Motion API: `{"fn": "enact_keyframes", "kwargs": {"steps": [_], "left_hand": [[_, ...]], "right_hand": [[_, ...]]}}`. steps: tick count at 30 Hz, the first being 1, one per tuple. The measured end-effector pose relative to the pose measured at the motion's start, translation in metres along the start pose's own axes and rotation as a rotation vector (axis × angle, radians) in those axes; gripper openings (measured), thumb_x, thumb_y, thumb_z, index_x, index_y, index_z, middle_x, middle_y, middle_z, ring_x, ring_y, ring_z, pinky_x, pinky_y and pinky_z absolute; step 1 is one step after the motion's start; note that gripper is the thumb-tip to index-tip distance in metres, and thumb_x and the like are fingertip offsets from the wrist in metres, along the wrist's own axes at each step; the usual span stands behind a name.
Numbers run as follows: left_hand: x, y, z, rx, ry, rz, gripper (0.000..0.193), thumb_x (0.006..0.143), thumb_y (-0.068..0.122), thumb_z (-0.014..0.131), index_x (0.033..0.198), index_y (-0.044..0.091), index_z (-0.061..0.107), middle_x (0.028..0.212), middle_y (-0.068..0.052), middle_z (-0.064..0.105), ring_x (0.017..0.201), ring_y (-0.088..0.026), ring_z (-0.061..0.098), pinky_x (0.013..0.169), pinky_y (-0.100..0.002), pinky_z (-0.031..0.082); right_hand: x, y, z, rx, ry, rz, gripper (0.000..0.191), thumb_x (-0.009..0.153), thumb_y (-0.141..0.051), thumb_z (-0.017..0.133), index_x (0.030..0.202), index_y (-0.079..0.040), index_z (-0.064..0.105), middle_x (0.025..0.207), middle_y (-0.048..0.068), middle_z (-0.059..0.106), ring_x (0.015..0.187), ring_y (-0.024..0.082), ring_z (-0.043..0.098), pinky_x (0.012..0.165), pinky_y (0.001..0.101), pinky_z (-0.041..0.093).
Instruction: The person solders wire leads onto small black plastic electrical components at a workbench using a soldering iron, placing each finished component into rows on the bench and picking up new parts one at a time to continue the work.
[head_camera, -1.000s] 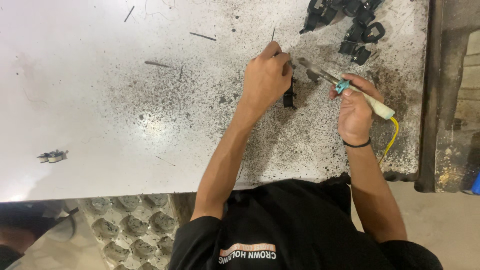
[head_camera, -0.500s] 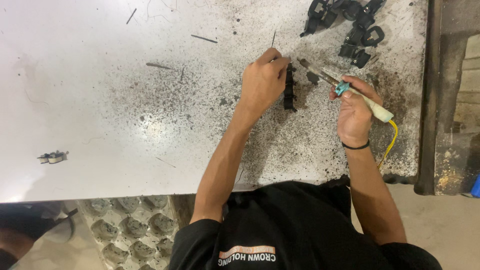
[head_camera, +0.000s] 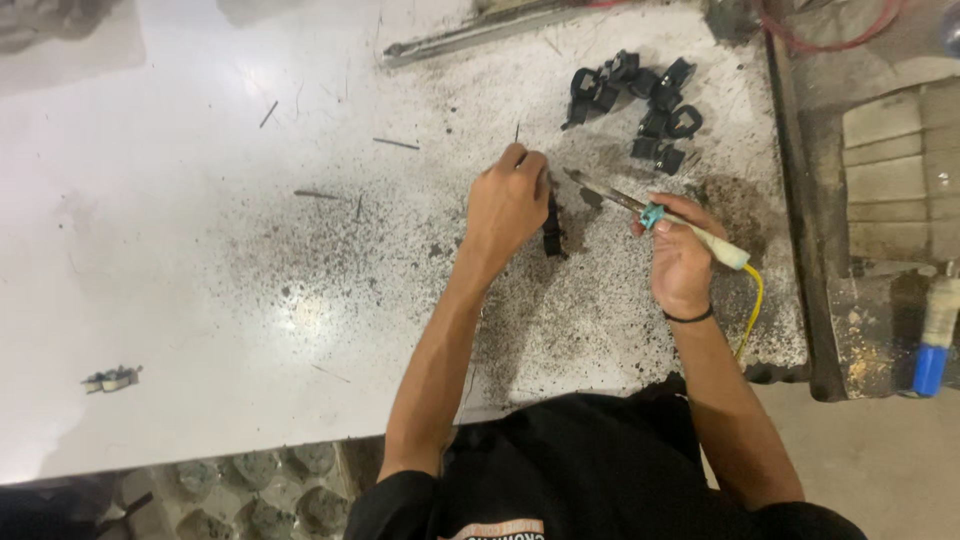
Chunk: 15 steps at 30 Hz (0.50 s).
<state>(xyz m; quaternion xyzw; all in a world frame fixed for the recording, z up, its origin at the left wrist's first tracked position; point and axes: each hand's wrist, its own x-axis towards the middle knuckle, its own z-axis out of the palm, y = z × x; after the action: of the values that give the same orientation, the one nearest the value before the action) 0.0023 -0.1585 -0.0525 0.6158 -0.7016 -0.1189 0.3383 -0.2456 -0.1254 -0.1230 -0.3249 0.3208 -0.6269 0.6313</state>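
The left hand (head_camera: 508, 205) pinches a small black part (head_camera: 552, 228) upright on the tabletop (head_camera: 200, 250), steadying it. At its 3 o'clock, the right hand (head_camera: 680, 260) grips a soldering iron (head_camera: 655, 215) tight, its tip pointing at the part.

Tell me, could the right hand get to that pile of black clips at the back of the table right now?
Probably not freely: the right hand is gripping a soldering iron. The black clips lie just beyond its tip on the table, with nothing between, but the hand would have to put the iron down first.
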Motion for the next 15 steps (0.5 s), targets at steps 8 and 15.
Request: {"fn": "enact_keyframes", "kwargs": {"steps": [8,15], "left_hand": [[-0.031,0.011,-0.011,-0.034,0.079,-0.009,0.011,0.089,0.003,0.070,0.099,0.007,0.074,0.095,-0.012,0.069,0.067,-0.030,0.071,0.058,-0.040,0.058],[-0.034,0.000,0.006,-0.061,-0.018,-0.063,0.010,0.090,0.005,0.071,0.097,0.006,0.078,0.097,-0.009,0.072,0.063,-0.024,0.072,0.054,-0.035,0.059]], "right_hand": [[-0.030,0.001,0.001,-0.164,0.006,-0.039,0.031,0.089,-0.001,0.061,0.117,0.009,0.070,0.102,0.015,0.069,0.091,0.023,0.067,0.086,0.0365,0.056],[-0.029,0.010,-0.005,-0.222,-0.060,-0.084,0.031,0.091,0.001,0.064,0.120,0.009,0.069,0.106,0.016,0.071,0.091,0.022,0.069,0.085,0.0336,0.059]]}}
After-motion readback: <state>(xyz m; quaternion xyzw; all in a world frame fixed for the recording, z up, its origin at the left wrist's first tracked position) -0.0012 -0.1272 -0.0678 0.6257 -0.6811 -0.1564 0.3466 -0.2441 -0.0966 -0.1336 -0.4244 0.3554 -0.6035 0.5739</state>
